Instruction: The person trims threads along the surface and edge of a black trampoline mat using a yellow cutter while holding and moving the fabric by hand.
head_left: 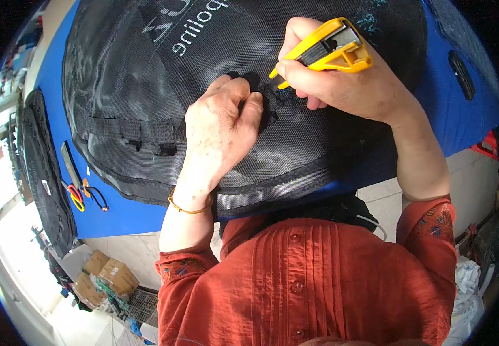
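A black mesh fabric piece (128, 86) with white lettering lies spread in front of me, its rim bound by a dark band. My left hand (222, 118) presses on it with curled fingers, thumb against the index finger, gripping a bit of dark fabric. Just to the right, my right hand (342, 86) is closed around a yellow hand tool (324, 49) with black and grey metal inside; its exact kind is unclear. The tool's narrow end points down at the fabric near my left thumb. My right fingertips are partly hidden.
Under the fabric is a blue table (119, 219). Small scissors (76, 196) and a dark flat tool (69, 164) lie at left, beside a long black fabric bundle (47, 173). A black oblong object (462, 75) lies at right. Cardboard boxes (114, 277) stand on the floor.
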`<state>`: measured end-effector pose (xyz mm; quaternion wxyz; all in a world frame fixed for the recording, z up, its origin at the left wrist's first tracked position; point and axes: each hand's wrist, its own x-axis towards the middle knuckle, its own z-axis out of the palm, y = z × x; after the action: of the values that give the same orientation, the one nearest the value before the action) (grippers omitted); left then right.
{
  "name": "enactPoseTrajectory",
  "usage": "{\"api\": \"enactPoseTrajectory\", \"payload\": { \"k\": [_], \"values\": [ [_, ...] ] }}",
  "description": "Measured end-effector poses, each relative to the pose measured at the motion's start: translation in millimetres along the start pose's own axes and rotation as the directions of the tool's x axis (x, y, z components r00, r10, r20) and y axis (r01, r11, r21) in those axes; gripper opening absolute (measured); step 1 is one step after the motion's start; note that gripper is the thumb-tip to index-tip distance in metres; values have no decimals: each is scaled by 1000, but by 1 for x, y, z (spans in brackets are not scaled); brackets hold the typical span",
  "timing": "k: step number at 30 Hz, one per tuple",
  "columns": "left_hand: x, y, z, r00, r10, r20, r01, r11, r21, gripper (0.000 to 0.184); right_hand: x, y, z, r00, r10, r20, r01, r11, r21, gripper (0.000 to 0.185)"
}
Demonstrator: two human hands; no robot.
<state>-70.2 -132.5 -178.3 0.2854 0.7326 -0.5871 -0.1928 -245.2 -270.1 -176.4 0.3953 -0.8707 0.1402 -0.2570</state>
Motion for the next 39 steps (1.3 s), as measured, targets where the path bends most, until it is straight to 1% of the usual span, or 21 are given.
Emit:
{"api": "enactPoseTrajectory", "payload": {
  "k": [1, 2, 5, 9, 11, 12, 14, 15, 17, 18, 20, 21, 23, 24, 26, 30, 33, 35, 36, 38, 39],
  "values": [
    [0, 0, 0, 1000, -3, 2, 3, 1000, 6, 18, 1, -5, -4, 986, 153, 62, -158, 982, 100, 12],
    [0, 0, 0, 1000, -3, 3, 3, 1000, 6, 18, 1, -9, -6, 946, 294, 138, -317, 930, 188, 11],
    [0, -1, 0, 1000, 4, -2, -4, 1000, 9, 17, 0, -14, -5, 943, 325, 77, -334, 916, 224, 18],
    [0, -1, 0, 1000, 21, -3, -21, 1000, 9, 16, -3, -9, -6, 926, 360, 115, -375, 913, 158, 20],
    [0, -1, -1, 1000, 20, 1, -21, 1000, 10, 16, -5, -4, -2, 968, 248, 26, -250, 960, 130, 21],
    [0, -2, -1, 1000, 24, 2, -24, 1000, 11, 16, -5, -6, -3, 968, 248, 26, -249, 960, 130, 21],
    [0, -2, 0, 1000, 26, 2, -26, 1000, 11, 16, -3, -12, -8, 930, 353, 98, -366, 908, 204, 21],
    [0, -2, 0, 1000, 28, -3, -28, 1000, 14, 16, -3, -12, -10, 930, 353, 99, -366, 908, 204, 21],
    [0, -2, -1, 1000, 28, -9, -28, 999, 18, 16, -3, -11, -15, 925, 338, 176, -366, 917, 160, 11],
    [-1, -1, -1, 1000, 13, -7, -13, 1000, 11, 16, -2, -11, -14, 924, 339, 176, -366, 917, 159, 11],
    [-1, 0, -1, 1000, 4, -1, -4, 1000, -3, 17, -1, -12, -14, 892, 401, 209, -435, 887, 155, 12],
    [-1, -1, -1, 1000, 6, 0, -6, 1000, -1, 17, -1, -15, -14, 891, 404, 206, -437, 887, 150, 12],
    [-1, -2, 0, 1000, 9, 0, -9, 1000, 2, 18, 0, -22, -13, 881, 452, 142, -473, 850, 230, 19],
    [-1, -2, 0, 1000, 5, 0, -5, 1000, 3, 19, 0, -21, -13, 881, 451, 141, -472, 851, 230, 19],
    [-1, -2, -2, 1000, 0, -3, 0, 1000, 6, 20, 0, -18, -12, 907, 399, 139, -419, 890, 181, 18],
    [0, -1, -1, 1000, 0, 10, 0, 1000, -3, 21, 1, -17, -14, 916, 365, 165, -390, 907, 157, 16],
    [-1, -1, -1, 1000, -7, 8, 7, 1000, -8, 20, 4, -16, -13, 922, 351, 162, -380, 901, 211, 16],
    [-1, 1, -3, 1000, -19, 16, 19, 1000, -13, 19, 4, -15, -11, 935, 332, 123, -354, 884, 304, 12],
    [-1, 1, -3, 1000, -13, 18, 13, 1000, 0, 19, 5, -17, -10, 936, 330, 125, -353, 885, 305, 12],
    [0, 2, -4, 1000, -3, 21, 3, 1000, 11, 18, 7, -21, -7, 903, 424, 74, -428, 867, 256, 14],
    [0, 2, -4, 1000, 0, 25, 0, 1000, 11, 18, 7, -22, -6, 902, 426, 73, -430, 866, 254, 14]
  ]
}}
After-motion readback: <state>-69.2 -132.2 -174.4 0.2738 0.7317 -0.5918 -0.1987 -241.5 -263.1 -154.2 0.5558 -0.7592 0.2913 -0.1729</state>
